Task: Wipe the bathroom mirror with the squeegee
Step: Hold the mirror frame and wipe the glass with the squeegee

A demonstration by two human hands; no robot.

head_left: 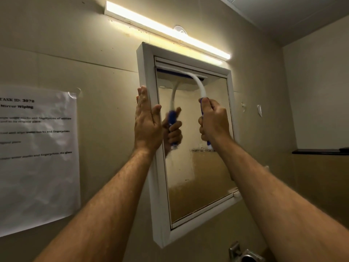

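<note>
A white-framed bathroom mirror [204, 176] hangs on the beige wall, its glass streaked and hazy. My right hand [214, 121] grips the blue handle of a white squeegee [198, 83]. The squeegee's curved white neck rises to a blade pressed against the top edge of the glass. My left hand [146, 123] lies flat with fingers extended against the mirror's left frame. The mirror reflects the squeegee and the hand holding it.
A lit light bar [166, 31] runs above the mirror. A printed task sheet [37, 157] is taped to the wall at the left. A dark shelf [321, 151] juts out at the right. A metal fixture [243, 254] sits below the mirror.
</note>
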